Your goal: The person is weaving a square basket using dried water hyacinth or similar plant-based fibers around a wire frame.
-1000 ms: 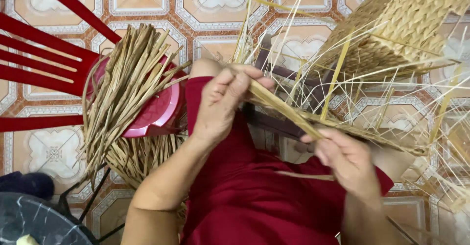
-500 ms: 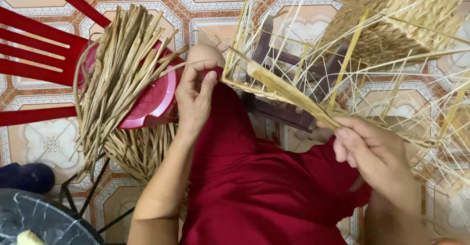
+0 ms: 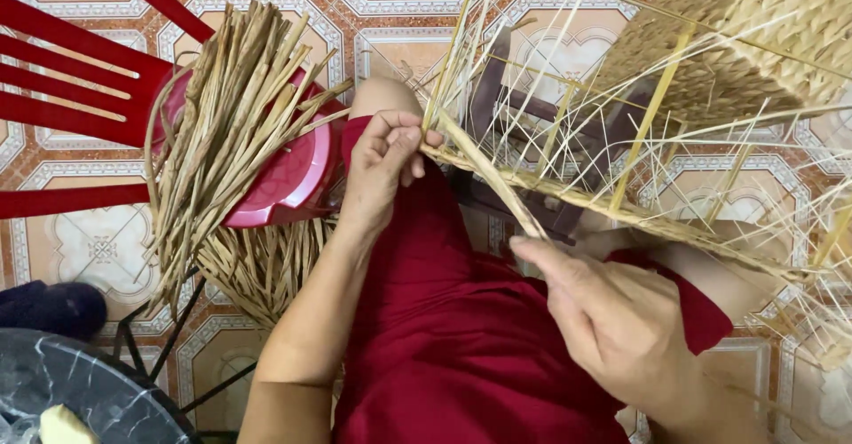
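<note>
Our left hand (image 3: 383,164) has its grip pinched shut on a flat straw (image 3: 484,173) at the basket (image 3: 754,44) frame's near corner; our right hand (image 3: 612,329) pinches its lower end. We judge the dry straw could snap if tugged hard. The red bowl (image 3: 288,182) carries a bundle (image 3: 222,133) of spare straws.

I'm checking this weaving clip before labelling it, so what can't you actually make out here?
Head view only:
- Woven basket: cut off by the top and right edges.
- Right hand: its fingertips on the strand are hidden behind the hand.
- Left hand: its grip is hidden by curled fingers.
- Dark round object: cut off at the corner.
</note>
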